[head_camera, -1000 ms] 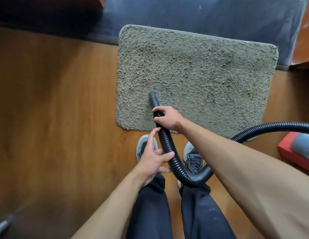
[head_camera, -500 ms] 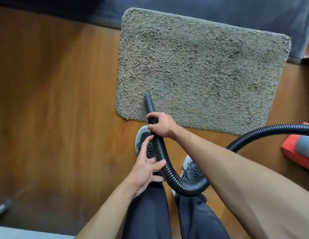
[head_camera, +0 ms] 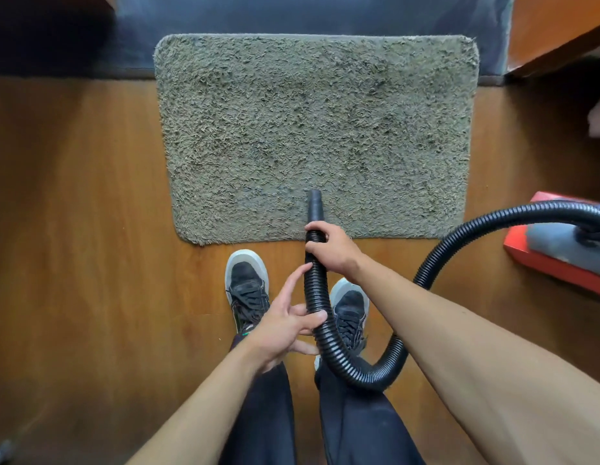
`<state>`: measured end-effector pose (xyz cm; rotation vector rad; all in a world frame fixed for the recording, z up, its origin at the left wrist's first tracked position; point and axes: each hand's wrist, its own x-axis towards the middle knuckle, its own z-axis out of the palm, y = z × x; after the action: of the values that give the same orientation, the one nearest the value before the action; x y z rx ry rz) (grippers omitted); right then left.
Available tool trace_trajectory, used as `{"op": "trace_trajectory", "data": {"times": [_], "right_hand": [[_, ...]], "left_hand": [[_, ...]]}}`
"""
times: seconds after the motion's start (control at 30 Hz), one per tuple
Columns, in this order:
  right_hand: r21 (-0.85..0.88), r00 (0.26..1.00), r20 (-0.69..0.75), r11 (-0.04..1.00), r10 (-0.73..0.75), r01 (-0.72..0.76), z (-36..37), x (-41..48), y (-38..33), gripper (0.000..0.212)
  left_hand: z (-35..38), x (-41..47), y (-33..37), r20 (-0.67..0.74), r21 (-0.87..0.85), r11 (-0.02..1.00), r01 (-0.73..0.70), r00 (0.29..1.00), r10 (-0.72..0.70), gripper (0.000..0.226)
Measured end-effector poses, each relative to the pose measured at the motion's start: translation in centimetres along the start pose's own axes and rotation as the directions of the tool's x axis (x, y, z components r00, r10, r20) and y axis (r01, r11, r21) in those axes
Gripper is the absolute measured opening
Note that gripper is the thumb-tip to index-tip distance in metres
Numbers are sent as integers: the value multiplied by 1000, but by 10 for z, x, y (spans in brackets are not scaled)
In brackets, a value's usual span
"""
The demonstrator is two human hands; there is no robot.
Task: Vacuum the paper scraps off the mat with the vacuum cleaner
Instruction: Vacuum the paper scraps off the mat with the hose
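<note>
A grey shaggy mat [head_camera: 312, 129] lies on the wooden floor in front of my feet. I see no paper scraps on it. The black ribbed vacuum hose [head_camera: 328, 330] loops from the right down past my knees and up to a smooth nozzle [head_camera: 314, 204] whose tip rests on the mat's near edge. My right hand [head_camera: 332, 248] grips the hose just behind the nozzle. Lower down, my left hand [head_camera: 285, 325] holds the hose loosely, thumb and fingers around it and the index finger stretched out.
The red and grey vacuum body [head_camera: 560, 250] sits on the floor at the right edge. A dark threshold [head_camera: 90, 52] runs behind the mat. Wooden furniture [head_camera: 553, 31] fills the top right corner. My shoes [head_camera: 246, 286] stand just short of the mat.
The nozzle has shifted from the mat's near left corner toward the middle of its near edge. Both hands kept their hold on the hose, and the view turned to face the mat squarely.
</note>
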<state>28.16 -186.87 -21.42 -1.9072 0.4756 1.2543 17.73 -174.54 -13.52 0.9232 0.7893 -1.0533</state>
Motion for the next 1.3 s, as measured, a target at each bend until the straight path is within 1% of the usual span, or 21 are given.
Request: {"op": "trace_trajectory", "data": {"times": [0.17, 0.27, 0.4, 0.5, 0.73, 0.87, 1.07, 1.3], "right_hand": [[102, 997, -52, 994, 51, -45, -24, -11, 39, 37], [143, 996, -59, 988, 70, -61, -29, -17, 58, 39], [167, 996, -38, 984, 76, -69, -29, -23, 69, 40], [142, 998, -12, 988, 64, -62, -22, -24, 70, 40], [101, 998, 68, 995, 5, -12, -5, -20, 56, 39], [123, 998, 65, 992, -14, 6, -2, -18, 47, 38], [171, 997, 9, 982, -78, 75, -25, -24, 36, 39], [334, 980, -134, 925, -144, 181, -74, -52, 9, 41]], "left_hand": [[29, 11, -5, 53, 74, 995, 72, 996, -76, 78], [41, 14, -12, 53, 96, 990, 104, 993, -109, 79], [52, 11, -22, 37, 80, 988, 133, 990, -136, 80], [54, 5, -28, 8, 43, 990, 134, 991, -134, 81], [46, -9, -31, -58, 0, 996, 88, 994, -88, 80], [39, -13, -27, -77, -1, 997, 73, 994, -73, 80], [51, -10, -10, -87, 101, 994, 35, 996, -26, 80], [80, -18, 30, -62, 271, 959, -83, 993, 103, 77]]}}
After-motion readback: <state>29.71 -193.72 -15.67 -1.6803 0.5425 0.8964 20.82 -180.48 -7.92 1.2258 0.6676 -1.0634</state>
